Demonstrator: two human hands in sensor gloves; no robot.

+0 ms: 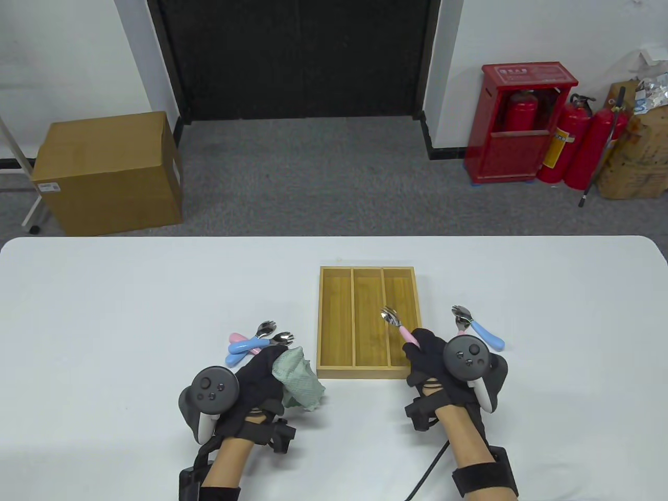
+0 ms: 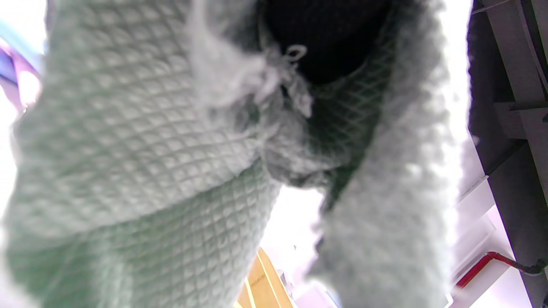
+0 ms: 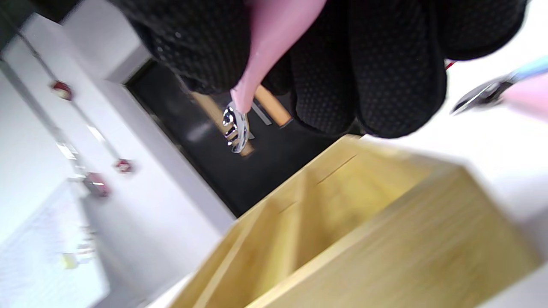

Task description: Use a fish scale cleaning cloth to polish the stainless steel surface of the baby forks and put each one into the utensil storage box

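My right hand (image 1: 425, 347) grips the pink handle of a baby fork (image 1: 395, 321); its steel head hangs over the right compartment of the wooden utensil storage box (image 1: 334, 318). The right wrist view shows that pink fork (image 3: 236, 128) between my gloved fingers (image 3: 385, 77), above the box (image 3: 385, 222). My left hand (image 1: 258, 378) holds the pale green fish scale cloth (image 1: 299, 378), which fills the left wrist view (image 2: 141, 149). Blue and pink forks (image 1: 255, 342) lie on the table just beyond my left hand. A blue-handled fork (image 1: 477, 326) lies right of the box.
The white table (image 1: 130, 292) stretches wide to both sides. All three box compartments show bare wood. On the floor beyond stand a cardboard box (image 1: 107, 172) at the left and a red extinguisher cabinet (image 1: 516, 128) at the right.
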